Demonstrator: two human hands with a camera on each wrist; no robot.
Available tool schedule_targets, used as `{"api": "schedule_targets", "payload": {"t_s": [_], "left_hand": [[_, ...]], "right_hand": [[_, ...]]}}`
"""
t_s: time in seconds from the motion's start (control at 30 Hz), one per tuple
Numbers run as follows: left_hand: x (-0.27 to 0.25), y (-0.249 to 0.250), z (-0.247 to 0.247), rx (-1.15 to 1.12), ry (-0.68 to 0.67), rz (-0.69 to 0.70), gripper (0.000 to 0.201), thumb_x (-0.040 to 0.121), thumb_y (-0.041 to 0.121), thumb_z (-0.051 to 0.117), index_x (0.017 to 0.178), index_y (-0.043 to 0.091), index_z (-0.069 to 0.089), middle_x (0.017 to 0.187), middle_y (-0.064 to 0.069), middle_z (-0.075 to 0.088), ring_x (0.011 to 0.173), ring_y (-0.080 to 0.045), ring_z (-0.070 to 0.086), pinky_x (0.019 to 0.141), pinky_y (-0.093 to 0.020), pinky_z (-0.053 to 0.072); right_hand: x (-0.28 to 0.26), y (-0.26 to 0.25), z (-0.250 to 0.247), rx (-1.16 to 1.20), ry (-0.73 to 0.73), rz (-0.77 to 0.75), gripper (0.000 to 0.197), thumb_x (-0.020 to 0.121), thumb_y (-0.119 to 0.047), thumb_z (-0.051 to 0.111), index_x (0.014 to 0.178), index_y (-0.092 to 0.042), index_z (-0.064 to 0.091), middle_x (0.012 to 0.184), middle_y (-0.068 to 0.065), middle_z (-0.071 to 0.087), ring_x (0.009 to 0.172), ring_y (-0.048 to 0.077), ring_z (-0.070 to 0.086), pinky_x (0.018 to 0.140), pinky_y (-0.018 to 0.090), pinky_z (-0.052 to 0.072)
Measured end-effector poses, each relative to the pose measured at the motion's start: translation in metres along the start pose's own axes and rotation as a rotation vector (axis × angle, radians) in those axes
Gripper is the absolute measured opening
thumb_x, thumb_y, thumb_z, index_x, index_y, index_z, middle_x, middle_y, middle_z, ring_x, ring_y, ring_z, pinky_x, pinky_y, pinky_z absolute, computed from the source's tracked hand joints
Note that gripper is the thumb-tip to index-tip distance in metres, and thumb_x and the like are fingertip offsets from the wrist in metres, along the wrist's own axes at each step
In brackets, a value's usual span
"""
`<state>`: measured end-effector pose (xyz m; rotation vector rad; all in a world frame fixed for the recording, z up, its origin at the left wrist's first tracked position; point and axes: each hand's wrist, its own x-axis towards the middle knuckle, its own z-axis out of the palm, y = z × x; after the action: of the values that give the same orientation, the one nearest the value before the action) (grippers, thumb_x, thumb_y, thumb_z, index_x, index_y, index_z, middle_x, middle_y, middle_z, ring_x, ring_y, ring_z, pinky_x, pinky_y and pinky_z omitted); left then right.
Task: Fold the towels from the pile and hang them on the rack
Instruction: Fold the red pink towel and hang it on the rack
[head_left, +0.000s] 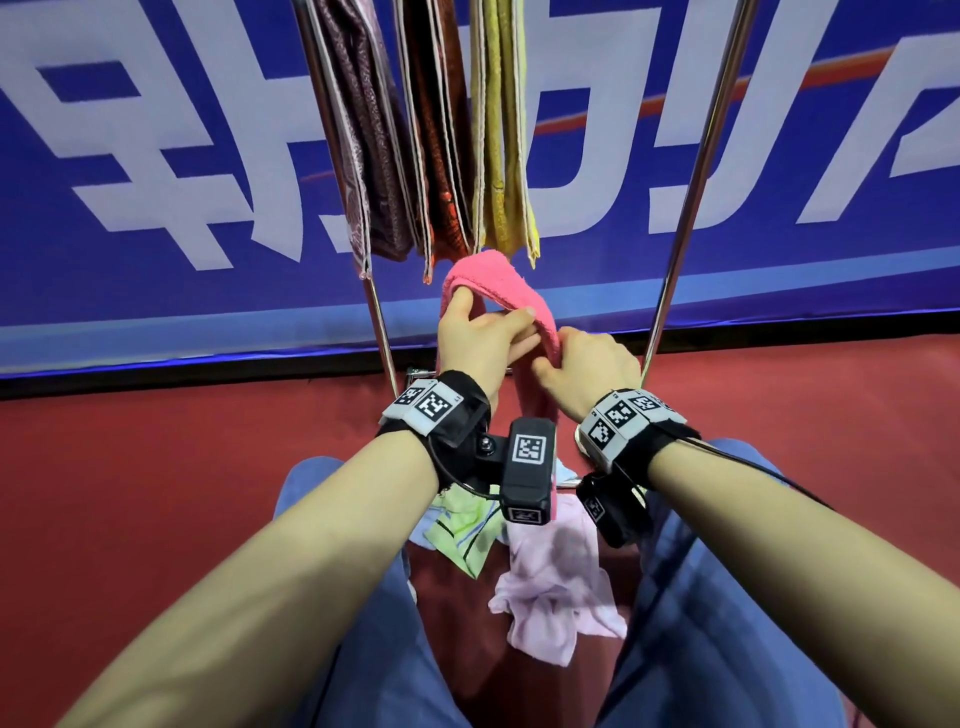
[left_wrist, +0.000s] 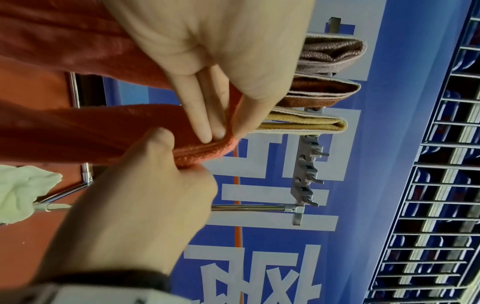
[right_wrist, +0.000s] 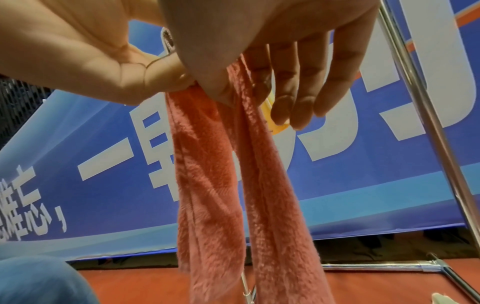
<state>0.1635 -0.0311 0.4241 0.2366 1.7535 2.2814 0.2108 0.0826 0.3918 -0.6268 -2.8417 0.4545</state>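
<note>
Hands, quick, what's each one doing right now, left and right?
Left hand: holding the pink towel, fingers pinching its folded edge.
Right hand: gripping the same pink towel lower down, fingers curled round it.

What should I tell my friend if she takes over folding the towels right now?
Left hand: holds the pink towel near its top fold, thumb over it.
Right hand: grips the same towel lower down; the rest hangs toward the floor.
Done: three folded towels hang side by side on the rack: mauve towel, rust towel, yellow towel.
Left: finish folding the pink one and hang it, probably to the right of the yellow. Then the pile between the knees: a pale pink and a light green cloth show.
</note>
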Motion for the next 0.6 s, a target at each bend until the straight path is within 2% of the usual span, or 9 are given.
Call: {"api": "schedule_targets", "payload": {"t_s": [0.13,0.17,0.23,0.3,0.4,0.47,0.53,0.6], "left_hand": [[0.003,-0.004,-0.010,0.054,0.006,-0.056,0.042,0.092,-0.001,0.059,0.126,0.016,0.042,0.087,-0.002,0.066,0.075,-0.021,0.072,0.075,-0.033,0.062],[0.003,-0.006,-0.012,0.071,0.002,-0.083,0.041,0.093,0.002,0.059,0.126,0.018,0.040,0.092,-0.002,0.067,0.078,-0.022,0.073,0.075,-0.034,0.061],[0.000,-0.014,-0.016,0.091,-0.002,-0.153,0.031,0.094,0.007,0.058,0.116,0.019,0.040,0.099,-0.006,0.069,0.083,-0.024,0.074,0.081,-0.039,0.060],[-0.003,-0.022,-0.020,0.080,-0.006,-0.224,0.027,0.093,0.010,0.059,0.113,0.015,0.042,0.096,-0.006,0.069,0.084,-0.024,0.075,0.087,-0.042,0.059],[-0.005,-0.031,-0.022,0.033,-0.031,-0.312,0.037,0.089,0.014,0.062,0.124,0.003,0.057,0.094,-0.007,0.072,0.084,-0.023,0.075,0.086,-0.042,0.059],[-0.007,-0.033,-0.021,-0.001,-0.037,-0.335,0.029,0.090,0.011,0.060,0.117,0.001,0.064,0.095,-0.011,0.071,0.080,-0.023,0.075,0.082,-0.040,0.060],[-0.006,-0.035,-0.019,-0.013,-0.040,-0.355,0.028,0.091,0.007,0.058,0.118,-0.001,0.061,0.092,-0.012,0.070,0.073,-0.021,0.073,0.076,-0.037,0.061],[-0.008,-0.035,-0.016,0.015,-0.075,-0.363,0.018,0.094,0.005,0.055,0.110,0.002,0.063,0.085,-0.009,0.069,0.068,-0.019,0.070,0.078,-0.037,0.060]], "right_hand": [[0.002,0.002,-0.008,0.027,0.043,0.009,0.024,0.081,-0.043,0.053,0.082,-0.019,0.054,0.091,0.012,0.068,0.092,0.037,0.062,0.066,0.034,0.038],[0.002,0.002,-0.009,0.036,0.052,0.006,0.023,0.081,-0.043,0.054,0.083,-0.020,0.054,0.091,0.012,0.068,0.092,0.037,0.062,0.066,0.034,0.038],[0.002,0.001,-0.010,0.048,0.061,-0.003,0.024,0.081,-0.043,0.056,0.086,-0.020,0.056,0.092,0.012,0.068,0.093,0.036,0.062,0.066,0.033,0.037],[0.003,-0.002,-0.012,0.064,0.061,-0.017,0.023,0.081,-0.043,0.058,0.088,-0.021,0.056,0.092,0.011,0.068,0.093,0.036,0.062,0.067,0.033,0.038],[0.003,-0.006,-0.012,0.082,0.065,-0.034,0.022,0.080,-0.041,0.061,0.084,-0.022,0.050,0.088,0.011,0.067,0.089,0.037,0.061,0.067,0.033,0.039],[0.004,-0.008,-0.012,0.080,0.072,-0.048,0.022,0.079,-0.039,0.061,0.085,-0.021,0.048,0.087,0.012,0.067,0.088,0.038,0.061,0.066,0.033,0.038],[0.006,-0.009,-0.013,0.080,0.086,-0.060,0.022,0.079,-0.037,0.060,0.089,-0.020,0.048,0.087,0.012,0.067,0.087,0.038,0.061,0.066,0.034,0.039],[0.007,-0.010,-0.014,0.077,0.101,-0.082,0.024,0.080,-0.035,0.060,0.094,-0.019,0.049,0.087,0.011,0.067,0.087,0.038,0.061,0.067,0.035,0.040]]}}
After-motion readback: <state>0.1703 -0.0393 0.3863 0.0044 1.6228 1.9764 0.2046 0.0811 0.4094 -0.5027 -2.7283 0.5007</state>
